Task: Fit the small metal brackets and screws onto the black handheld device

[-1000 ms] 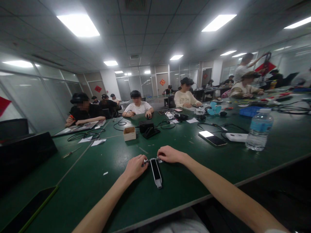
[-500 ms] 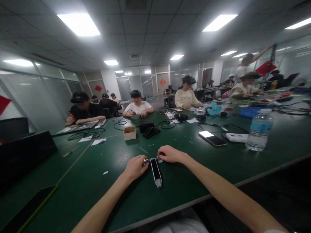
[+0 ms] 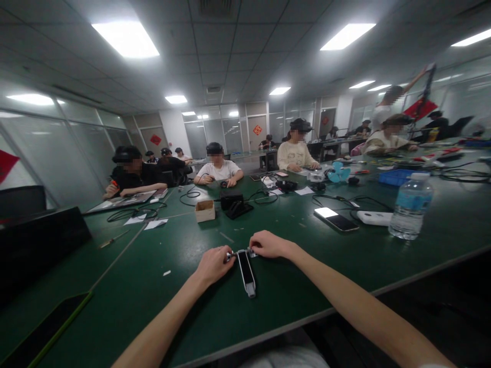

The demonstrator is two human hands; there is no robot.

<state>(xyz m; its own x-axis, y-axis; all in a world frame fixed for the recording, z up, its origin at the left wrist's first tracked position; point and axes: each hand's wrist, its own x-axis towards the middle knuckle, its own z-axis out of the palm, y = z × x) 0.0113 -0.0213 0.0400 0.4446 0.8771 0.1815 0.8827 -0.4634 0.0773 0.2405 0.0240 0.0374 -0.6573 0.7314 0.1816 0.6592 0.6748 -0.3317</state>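
Uneven pressure — I feared — might have twisted the small end pieces of the slim dark device or skidded it across the green table. It lay with its far end between my left hand and right hand: both palm-down, apart, forearms angling in, fingertips seemingly pinched on a piece each.

Single view, taken from the wearer's head. It faces forward and down across a green table, whose near edge crosses the lower part. The left hand and right hand sit close, below centre; a co-worker opposite is farther. The wide field takes in ceiling lights above.
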